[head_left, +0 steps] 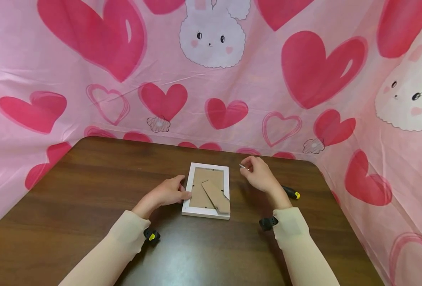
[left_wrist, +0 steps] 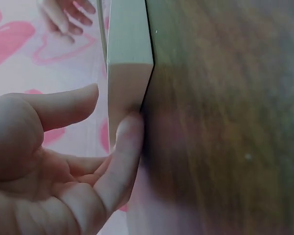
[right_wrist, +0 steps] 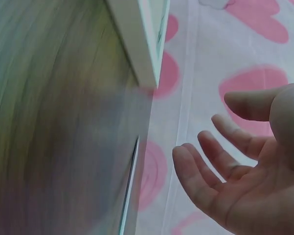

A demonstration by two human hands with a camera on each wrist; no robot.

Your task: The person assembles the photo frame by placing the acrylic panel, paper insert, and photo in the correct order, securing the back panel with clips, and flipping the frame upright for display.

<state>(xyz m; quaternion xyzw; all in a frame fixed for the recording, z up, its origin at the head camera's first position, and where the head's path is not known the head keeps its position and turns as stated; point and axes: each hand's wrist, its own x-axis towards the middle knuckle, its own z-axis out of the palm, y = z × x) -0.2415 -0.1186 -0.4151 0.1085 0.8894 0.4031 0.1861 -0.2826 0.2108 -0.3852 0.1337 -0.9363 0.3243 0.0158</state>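
A white picture frame [head_left: 206, 190] lies face down on the wooden table, its brown backing board [head_left: 200, 198] and easel leg [head_left: 218, 196] facing up. At its left side is my left hand [head_left: 168, 191]; in the left wrist view a fingertip [left_wrist: 129, 129] touches the frame's side low by the table, with the thumb held apart. My right hand [head_left: 260, 174] hovers right of the frame, fingers loosely bent and holding nothing in the right wrist view. Beneath it lies a screwdriver with a black and yellow handle [head_left: 291, 192] and a thin metal shaft [right_wrist: 129, 186].
The dark wooden table [head_left: 125, 174] reaches back to a pink cloth [head_left: 254, 87] printed with hearts and rabbits, which hangs behind and along both sides. Black straps [head_left: 268, 223] sit at both wrists, over pale sleeves.
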